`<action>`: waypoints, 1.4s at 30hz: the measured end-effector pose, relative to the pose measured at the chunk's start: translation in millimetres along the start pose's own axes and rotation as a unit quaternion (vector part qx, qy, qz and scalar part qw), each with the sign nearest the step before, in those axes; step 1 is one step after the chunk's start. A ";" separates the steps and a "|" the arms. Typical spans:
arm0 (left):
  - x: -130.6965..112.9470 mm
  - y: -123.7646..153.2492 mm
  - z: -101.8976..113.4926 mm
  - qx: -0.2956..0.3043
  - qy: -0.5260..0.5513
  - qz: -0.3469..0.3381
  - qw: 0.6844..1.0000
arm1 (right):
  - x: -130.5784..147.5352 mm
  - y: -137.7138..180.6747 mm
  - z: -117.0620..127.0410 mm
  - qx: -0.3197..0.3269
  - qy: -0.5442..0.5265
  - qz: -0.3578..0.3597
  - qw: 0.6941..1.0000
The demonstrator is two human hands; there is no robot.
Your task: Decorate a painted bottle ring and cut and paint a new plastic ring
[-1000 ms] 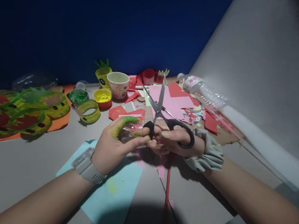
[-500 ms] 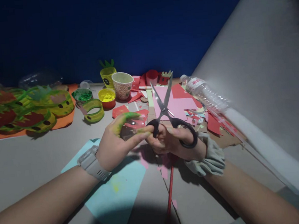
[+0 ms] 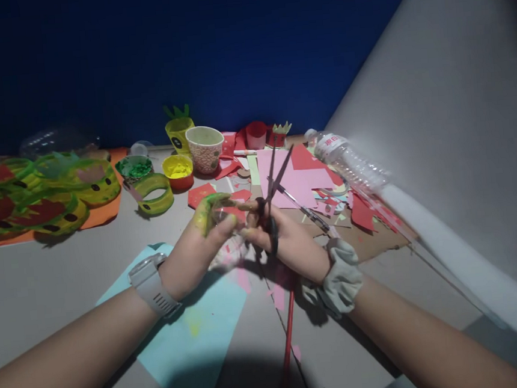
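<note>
My right hand [image 3: 290, 242] grips black-handled scissors [image 3: 272, 187], blades slightly apart and pointing up and away. My left hand [image 3: 199, 241], fingers smeared with green and yellow paint, pinches a small clear piece with red on it [image 3: 226, 215] right beside the scissor handles. A white watch [image 3: 151, 286] is on my left wrist, a grey scrunchie [image 3: 340, 277] on my right. Both hands hover over a light blue paper sheet [image 3: 194, 338] and a red stick [image 3: 288, 330] lying on the grey table.
Pink and red paper scraps [image 3: 302, 178] lie behind the hands, with a plastic bottle [image 3: 350, 162] to their right. Paint cups, yellow [image 3: 178, 171] and green [image 3: 135, 167], a patterned paper cup [image 3: 205, 147] and green-yellow painted craft pieces [image 3: 45, 194] stand at the left.
The right hand has turned the scissors edge-on, so the handles are now hidden behind the hand and the blades have nearly closed. The left hand's fingers have curled in tighter.
</note>
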State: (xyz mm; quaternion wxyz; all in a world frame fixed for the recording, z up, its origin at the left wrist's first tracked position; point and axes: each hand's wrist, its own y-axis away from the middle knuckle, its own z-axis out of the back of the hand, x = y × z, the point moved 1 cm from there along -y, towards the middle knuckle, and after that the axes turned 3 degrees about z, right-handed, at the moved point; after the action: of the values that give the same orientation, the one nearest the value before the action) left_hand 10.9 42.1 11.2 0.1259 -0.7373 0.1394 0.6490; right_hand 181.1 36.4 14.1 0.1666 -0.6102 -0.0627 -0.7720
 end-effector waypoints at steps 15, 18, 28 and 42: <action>-0.4 2.3 2.3 0.016 -0.108 -0.082 0.991 | 12.5 2.6 14.5 -0.063 0.048 0.024 0.997; 0.4 0.2 3.0 -0.023 -0.083 -0.067 0.994 | 11.1 0.2 14.8 -0.033 0.027 0.034 0.998; 9.8 0.3 14.6 -0.070 0.037 -0.182 0.980 | 0.2 -1.5 16.1 -0.041 0.199 -0.034 0.979; 1.8 -5.2 14.0 -0.158 0.034 -0.102 0.981 | 8.4 -6.1 37.9 -0.096 0.271 -0.045 0.957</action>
State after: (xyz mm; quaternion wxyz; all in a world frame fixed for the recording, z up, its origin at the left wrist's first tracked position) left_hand 0.1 52.0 7.7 0.0684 -0.7797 -0.0373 0.6213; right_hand 212.3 51.9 32.2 0.0837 -0.3879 0.0318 -0.9174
